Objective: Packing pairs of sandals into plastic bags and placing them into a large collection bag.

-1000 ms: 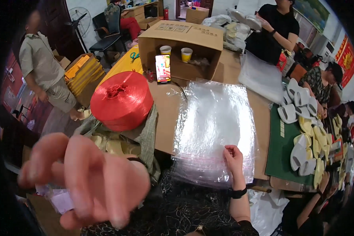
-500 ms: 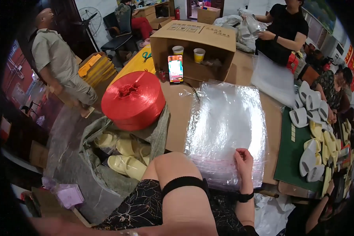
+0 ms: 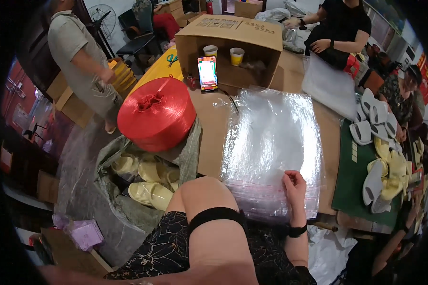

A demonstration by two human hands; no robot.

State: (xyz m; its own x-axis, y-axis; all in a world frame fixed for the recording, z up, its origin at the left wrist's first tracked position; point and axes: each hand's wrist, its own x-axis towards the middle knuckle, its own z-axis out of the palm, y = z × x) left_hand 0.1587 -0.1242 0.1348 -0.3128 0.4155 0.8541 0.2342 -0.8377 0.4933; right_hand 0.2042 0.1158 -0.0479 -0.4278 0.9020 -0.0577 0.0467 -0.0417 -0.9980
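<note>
My right hand (image 3: 295, 185) rests side-down on a stack of clear plastic bags (image 3: 273, 133) with pinkish edge strips. Its fingers are loosely curled with nothing visible in them, and the wrist wears a black band. My left arm is sharply bent in front of me, a broad black band around it. Close to the camera at the lower edge, my left hand (image 3: 218, 261) is blurred and cut off, so its fingers cannot be made out. Beyond the bags, a lit phone (image 3: 208, 73) stands upright against an open cardboard box (image 3: 230, 35).
Left of the bags, a red twine roll (image 3: 157, 114) sits over a woven sack (image 3: 114, 204) holding pale yellow slippers (image 3: 150, 194). White and yellow slippers (image 3: 378, 118) cover a green mat (image 3: 347, 185) at right. Paper cups (image 3: 237, 56) stand in the box. Several people are nearby.
At left, a standing person has moved rightward and nearer. The co-worker at the back right has lowered a hand from a clear bag. My view has shifted slightly; my right hand keeps its pose.
</note>
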